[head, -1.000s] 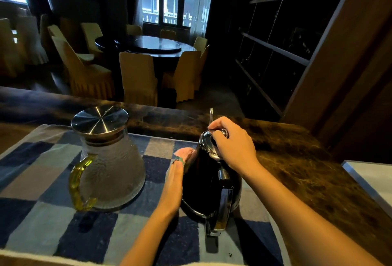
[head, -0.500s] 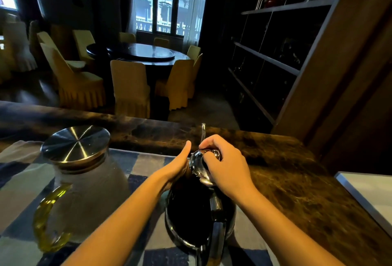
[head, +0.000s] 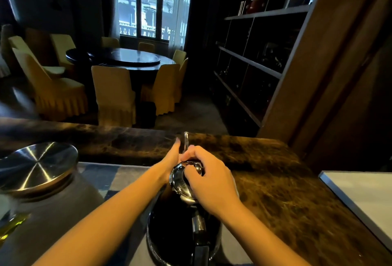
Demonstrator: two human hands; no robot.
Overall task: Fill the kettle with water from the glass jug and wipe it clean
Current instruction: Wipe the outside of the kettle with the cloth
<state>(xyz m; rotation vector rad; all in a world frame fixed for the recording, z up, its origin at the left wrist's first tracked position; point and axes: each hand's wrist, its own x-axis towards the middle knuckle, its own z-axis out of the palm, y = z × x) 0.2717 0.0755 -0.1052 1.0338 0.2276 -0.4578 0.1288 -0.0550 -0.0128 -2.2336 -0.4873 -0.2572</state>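
A dark, shiny kettle (head: 176, 225) stands low in the middle, its thin spout pointing away from me. My right hand (head: 209, 177) grips the round steel lid (head: 180, 183), which is tilted up off the kettle's mouth. My left hand (head: 170, 159) rests against the kettle's upper left side near the spout, thumb raised. A frosted glass jug (head: 53, 208) with a steel lid (head: 36, 165) and a yellowish handle stands at the lower left, untouched.
Kettle and jug sit on a blue and grey checked cloth (head: 99, 176) on a brown marble counter (head: 275, 191). A pale slab (head: 360, 198) lies at the right edge. Beyond the counter are a round dining table, covered chairs and dark shelves.
The view has tilted and moved closer, so jug and kettle sit lower and larger. My left hand slid from the kettle's side up toward the spout. My right hand keeps hold of the lid.
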